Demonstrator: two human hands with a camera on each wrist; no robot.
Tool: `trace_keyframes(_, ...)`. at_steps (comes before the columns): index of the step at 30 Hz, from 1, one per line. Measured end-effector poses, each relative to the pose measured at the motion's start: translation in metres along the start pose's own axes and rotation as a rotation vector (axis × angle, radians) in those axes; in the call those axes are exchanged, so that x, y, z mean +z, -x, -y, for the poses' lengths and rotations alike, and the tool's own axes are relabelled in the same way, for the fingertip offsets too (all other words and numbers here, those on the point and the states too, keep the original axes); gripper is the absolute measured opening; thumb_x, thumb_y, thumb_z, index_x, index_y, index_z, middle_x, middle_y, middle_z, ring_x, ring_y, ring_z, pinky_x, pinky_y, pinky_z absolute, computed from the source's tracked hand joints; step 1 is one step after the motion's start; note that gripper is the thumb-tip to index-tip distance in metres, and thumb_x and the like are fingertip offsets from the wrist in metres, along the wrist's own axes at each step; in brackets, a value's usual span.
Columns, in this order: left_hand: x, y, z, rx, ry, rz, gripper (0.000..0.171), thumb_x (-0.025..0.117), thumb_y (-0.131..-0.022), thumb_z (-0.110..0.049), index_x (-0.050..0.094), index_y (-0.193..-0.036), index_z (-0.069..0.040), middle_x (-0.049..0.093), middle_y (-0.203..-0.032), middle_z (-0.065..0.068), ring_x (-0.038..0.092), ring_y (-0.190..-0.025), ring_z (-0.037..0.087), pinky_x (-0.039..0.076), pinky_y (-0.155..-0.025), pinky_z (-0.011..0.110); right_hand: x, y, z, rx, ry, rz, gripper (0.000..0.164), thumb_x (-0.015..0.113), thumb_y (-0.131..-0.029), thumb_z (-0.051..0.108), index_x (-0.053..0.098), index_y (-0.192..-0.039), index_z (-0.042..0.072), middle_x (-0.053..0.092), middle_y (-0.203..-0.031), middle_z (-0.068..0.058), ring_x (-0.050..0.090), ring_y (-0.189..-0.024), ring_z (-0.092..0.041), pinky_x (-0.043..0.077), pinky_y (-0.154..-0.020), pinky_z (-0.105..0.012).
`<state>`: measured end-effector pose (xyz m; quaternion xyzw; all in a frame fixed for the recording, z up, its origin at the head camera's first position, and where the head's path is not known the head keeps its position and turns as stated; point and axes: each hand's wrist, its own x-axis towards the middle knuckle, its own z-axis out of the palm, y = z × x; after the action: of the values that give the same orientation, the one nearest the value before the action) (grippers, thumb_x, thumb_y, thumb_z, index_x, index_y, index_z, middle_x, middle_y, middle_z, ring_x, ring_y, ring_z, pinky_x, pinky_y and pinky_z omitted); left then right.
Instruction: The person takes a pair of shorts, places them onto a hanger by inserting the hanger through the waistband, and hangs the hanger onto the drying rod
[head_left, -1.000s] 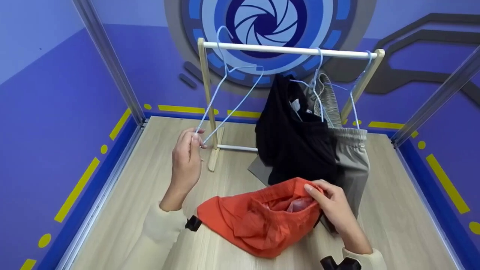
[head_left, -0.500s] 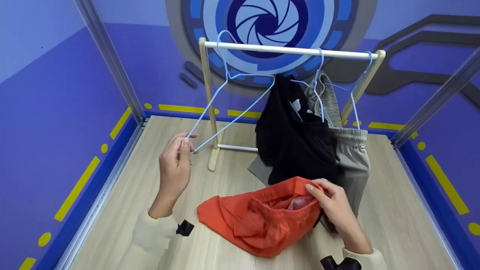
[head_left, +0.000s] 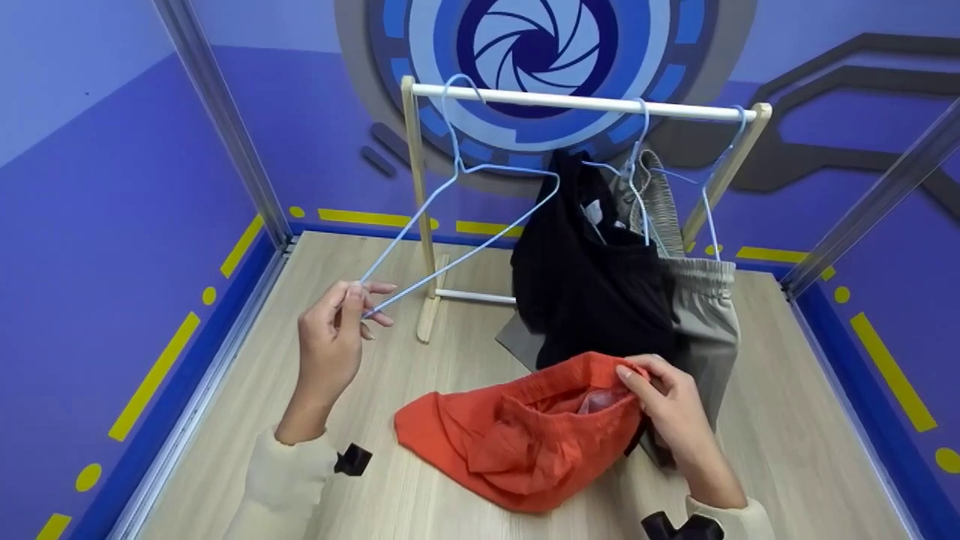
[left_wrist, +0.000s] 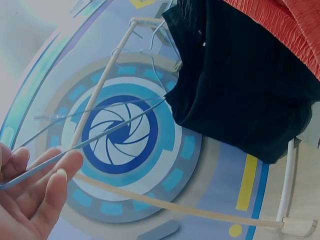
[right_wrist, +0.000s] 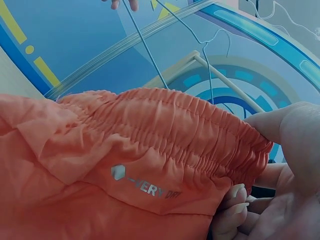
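Observation:
My left hand (head_left: 334, 334) grips one corner of a light-blue wire hanger (head_left: 409, 229) at the left, thumb over the wire. The hanger tilts up and away, its hook overlapping the left end of the rack's rail in the head view. My right hand (head_left: 670, 397) pinches the elastic waistband of orange-red shorts (head_left: 540, 442), thumb on top and fingers beneath. The waistband gapes toward me, showing a pale patch inside, while the legs lie on the wooden surface. Silver lettering (right_wrist: 145, 186) marks the shorts in the right wrist view.
A small clothes rack (head_left: 536, 97) with a white rail and wooden posts stands behind. Black shorts (head_left: 596, 285) and beige-grey trousers (head_left: 701, 307) hang on its right half from blue hangers (head_left: 637, 139). Blue-purple panels (head_left: 120, 247) close in the back and sides.
My left hand has drawn back toward me and to the left, bringing the hanger lower and turning its full triangle into view. My right hand and the orange-red shorts have stayed nearly still.

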<state>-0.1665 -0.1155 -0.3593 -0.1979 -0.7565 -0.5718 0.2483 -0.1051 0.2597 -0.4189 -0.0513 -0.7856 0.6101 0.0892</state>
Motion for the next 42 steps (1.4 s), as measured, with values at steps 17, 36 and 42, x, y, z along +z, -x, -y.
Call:
trace_keyframes(17, -0.020, 0.005, -0.001, 0.136, 0.285, 0.089, 0.025, 0.030, -0.092, 0.013, 0.049, -0.077, 0.012, 0.063, -0.083, 0.027, 0.064, -0.061, 0.017, 0.048, -0.051, 0.027, -0.004, -0.001, 0.000, 0.021, -0.008, -0.019, 0.019, 0.066, -0.084, 0.018, 0.064, -0.095, 0.002, 0.054, -0.077, 0.003, 0.043, -0.053, -0.006, 0.038, -0.048, -0.024)
trace_keyframes(36, -0.032, 0.006, 0.014, 0.269, 0.331, 0.137, 0.024, 0.035, -0.092, 0.009, 0.051, -0.074, 0.010, 0.066, -0.074, 0.017, 0.063, -0.058, 0.020, 0.049, -0.050, 0.024, -0.010, -0.002, -0.003, 0.014, -0.058, -0.094, 0.018, 0.064, -0.084, 0.013, 0.062, -0.093, -0.002, 0.056, -0.071, 0.004, 0.043, -0.052, -0.008, 0.037, -0.048, -0.024)
trace_keyframes(42, -0.036, 0.005, 0.001, 0.280, 0.310, 0.165, 0.023, 0.041, -0.093, 0.005, 0.054, -0.074, 0.009, 0.066, -0.069, 0.015, 0.063, -0.059, 0.012, 0.048, -0.051, 0.022, -0.010, -0.002, -0.001, 0.022, -0.145, -0.132, 0.019, 0.066, -0.083, 0.013, 0.060, -0.090, -0.004, 0.053, -0.067, 0.005, 0.041, -0.051, -0.008, 0.034, -0.047, -0.024)
